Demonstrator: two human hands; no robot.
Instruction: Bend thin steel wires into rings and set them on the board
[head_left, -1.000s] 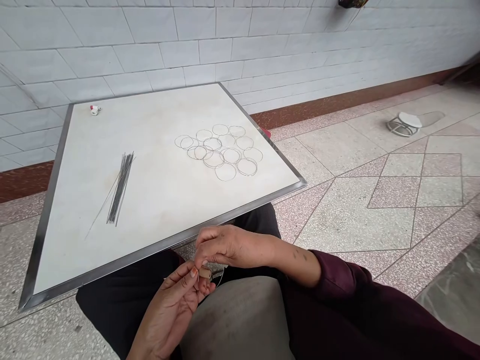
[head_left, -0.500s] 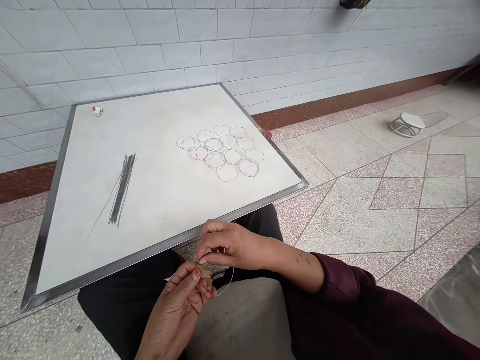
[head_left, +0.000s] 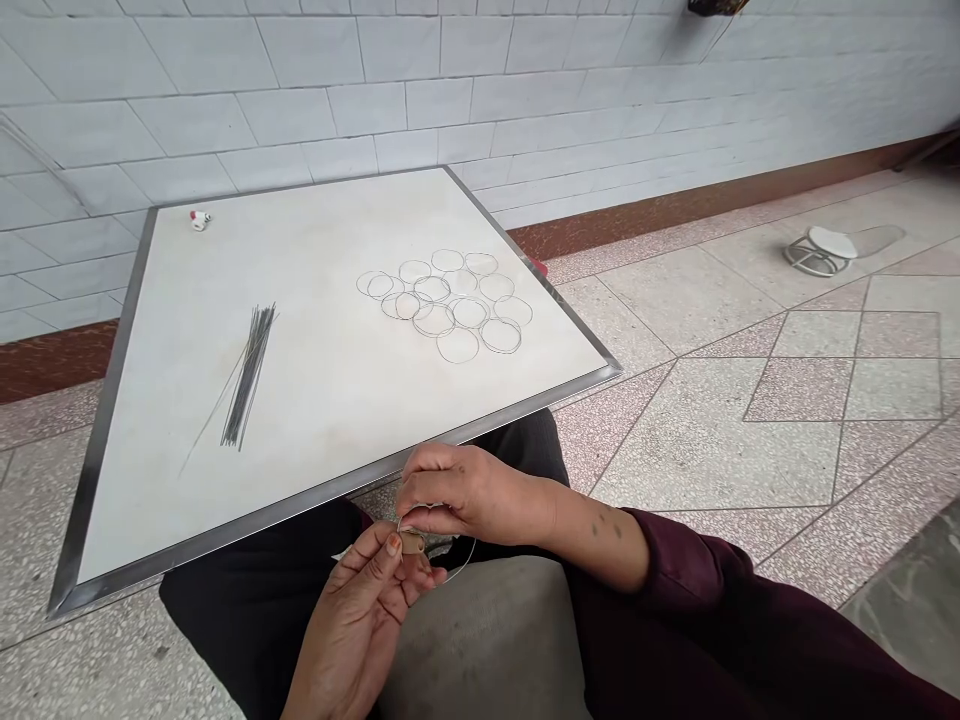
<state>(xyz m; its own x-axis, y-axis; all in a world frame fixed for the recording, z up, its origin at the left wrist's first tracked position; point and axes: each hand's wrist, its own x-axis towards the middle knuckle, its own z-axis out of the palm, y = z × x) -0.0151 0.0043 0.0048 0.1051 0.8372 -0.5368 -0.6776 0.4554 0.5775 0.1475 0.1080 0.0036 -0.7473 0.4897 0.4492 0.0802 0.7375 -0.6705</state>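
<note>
A thin wire (head_left: pixel 469 562) is pinched between the fingertips of a person's two bare hands, close to the near edge of a table, its free length curving out to the right of the fingers and back below them. The left hand (head_left: pixel 352 610), palm turned up, has thumb and forefinger closed on the wire, with the other fingers loosely curled. The right hand (head_left: pixel 469 490) reaches in from the right, just above, thumb and forefinger drawn together on the same wire. A tan band (head_left: pixel 412 543) sits among the left fingers, right beside the pinch; how it is fastened is hidden.

Below the fingers, a grey cushion-like surface (head_left: pixel 487 640) lies between dark-trousered legs (head_left: pixel 247 590). A maroon sleeve (head_left: pixel 686 565) covers the right forearm near the elbow.

Beyond the fingertips spreads the white, metal-edged table (head_left: pixel 322 380). Overlapping wire rings (head_left: pixel 457 363) lie flat ahead and slightly right of the fingers, while a bundle of straight wires (head_left: pixel 247 385) rests ahead and to the left, one or more strands splayed aside. Farther off, at the table's far left corner, is a small white-and-red object (head_left: pixel 199 221). Well to the right, a round white-topped stool (head_left: pixel 831 241) stands on the patterned floor (head_left: pixel 720 450), near a tiled wall (head_left: pixel 300 115).
</note>
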